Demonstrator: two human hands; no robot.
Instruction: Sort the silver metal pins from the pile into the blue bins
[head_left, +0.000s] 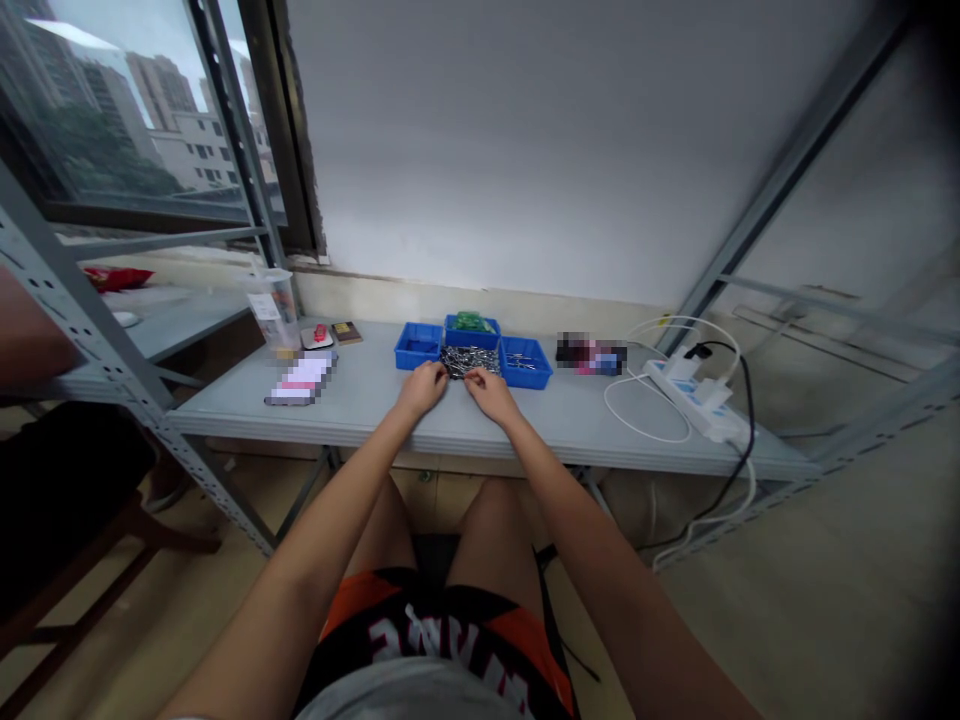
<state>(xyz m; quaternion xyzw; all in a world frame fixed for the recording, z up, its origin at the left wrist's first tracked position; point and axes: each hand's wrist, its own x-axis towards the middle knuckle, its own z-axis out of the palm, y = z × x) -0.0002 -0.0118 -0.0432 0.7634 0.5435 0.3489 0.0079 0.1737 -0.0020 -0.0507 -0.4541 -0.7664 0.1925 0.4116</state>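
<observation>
A heap of small shiny metal pieces [471, 361] lies on the grey table between several blue bins. My left hand [424, 386] is at the heap's near left edge, its fingers pinched together. Close by on the right, my right hand [489, 392] has its thumb and fingers closed at the near edge of the same heap. Whatever sits in either pinch is too small to make out. The left blue bin [418, 345] looks mostly bare inside. Green packets [474, 321] fill the back blue bin [472, 338]. A few thin metal pieces lie in the right blue bin [527, 378].
On the left are a phone [302, 378], a plastic cup [273, 308] and a small dark box [346, 332]. A blurred-out item [591, 354] and a white power strip [694, 398] with loose cables stand right. Metal shelf posts [131, 350] flank the table [375, 405]. Another person's arm [30, 330] shows far left.
</observation>
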